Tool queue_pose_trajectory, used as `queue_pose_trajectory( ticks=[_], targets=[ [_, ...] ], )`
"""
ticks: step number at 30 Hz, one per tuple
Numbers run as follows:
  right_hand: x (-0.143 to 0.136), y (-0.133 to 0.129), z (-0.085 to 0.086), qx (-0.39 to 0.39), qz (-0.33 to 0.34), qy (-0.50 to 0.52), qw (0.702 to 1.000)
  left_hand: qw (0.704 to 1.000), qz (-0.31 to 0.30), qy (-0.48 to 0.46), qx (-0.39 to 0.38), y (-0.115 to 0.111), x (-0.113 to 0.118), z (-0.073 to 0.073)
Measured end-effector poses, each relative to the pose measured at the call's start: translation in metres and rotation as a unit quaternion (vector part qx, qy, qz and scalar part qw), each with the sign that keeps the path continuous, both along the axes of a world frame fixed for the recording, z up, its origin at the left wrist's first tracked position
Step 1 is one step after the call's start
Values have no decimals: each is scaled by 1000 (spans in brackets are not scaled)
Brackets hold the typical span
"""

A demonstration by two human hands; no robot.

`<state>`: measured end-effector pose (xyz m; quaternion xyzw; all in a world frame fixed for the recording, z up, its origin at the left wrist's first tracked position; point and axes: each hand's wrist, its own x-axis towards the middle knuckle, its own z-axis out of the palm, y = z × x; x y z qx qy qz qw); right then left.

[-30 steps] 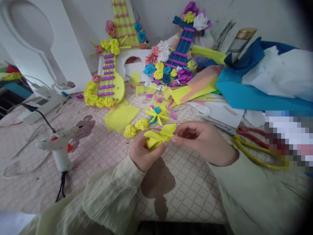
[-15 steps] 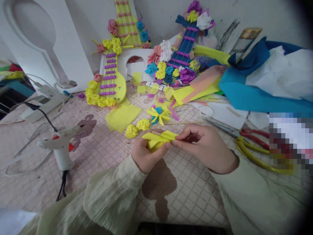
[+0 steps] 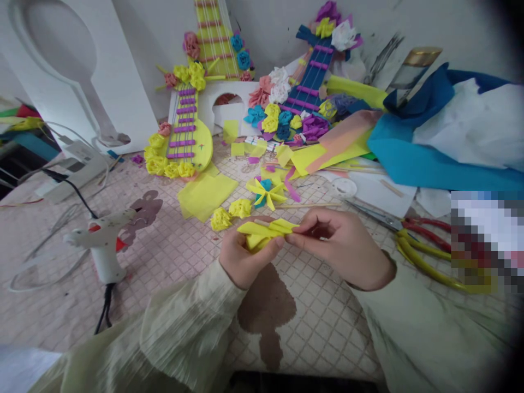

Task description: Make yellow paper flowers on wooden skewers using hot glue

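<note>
Folded yellow crepe paper (image 3: 260, 233) is held between both hands over the patterned tablecloth. My left hand (image 3: 245, 262) is closed round its left and lower side, with the thumb pressed on the near edge. With thumb and fingertips together, my right hand (image 3: 341, 243) pinches the right end of the same paper. A pale thin stick (image 3: 261, 222) shows along the paper's upper fold. Just beyond are two yellow paper flowers (image 3: 230, 214) and a yellow star-shaped paper piece (image 3: 268, 194) lying over a bit of teal paper.
A white glue gun (image 3: 104, 245) with cables stands at left. Red- and yellow-handled scissors (image 3: 413, 234) lie at right. Flower-trimmed paper guitars (image 3: 190, 136) lean at the back, near yellow paper sheets (image 3: 207, 194) and blue paper (image 3: 409, 153). A white cut-out board (image 3: 123, 71) stands behind.
Hardly anything differs. The background has shifted very slightly in view, while both hands keep the same grip on the yellow paper.
</note>
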<state>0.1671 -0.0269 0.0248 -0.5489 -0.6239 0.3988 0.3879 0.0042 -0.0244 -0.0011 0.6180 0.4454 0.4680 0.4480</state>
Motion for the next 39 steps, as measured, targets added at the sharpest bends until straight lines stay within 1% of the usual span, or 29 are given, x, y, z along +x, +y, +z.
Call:
queue_pose_trajectory(
  ticks=[4,8,11,14,17,21,25,28,31,33,35,37,39],
  targets=[
    [-2,0,-3,13,-8,-15,1000,1000,0,-15,-10,1,1,0],
    [-4,-1,-9,77,-14,-52,996,995,28,-65,-76,4,5,-4],
    [-5,-2,-11,114,-7,-74,991,990,52,-84,-97,5,7,-6],
    [-4,-1,-8,98,11,-76,992,988,85,-93,-95,6,7,-5],
    [-2,0,-4,93,26,-83,992,982,106,-120,-104,7,6,-4],
    [2,1,-1,93,38,-105,989,976,122,-149,-101,9,4,-4],
    [7,4,2,80,47,-130,987,970,124,-183,-104,14,-1,-7],
    [14,8,5,61,54,-142,986,955,136,-232,-127,19,-4,-7],
    [24,11,9,52,37,-159,985,935,146,-277,-164,22,-6,-4],
    [31,12,13,54,11,-184,981,931,128,-291,-181,21,-4,-2],
    [34,10,17,53,-15,-186,981,938,87,-286,-175,17,-2,-2],
    [32,7,22,38,-19,-136,990,955,34,-253,-149,11,1,-3],
    [25,2,24,9,8,-82,997,973,-9,-201,-111,4,4,-4]
  ],
)
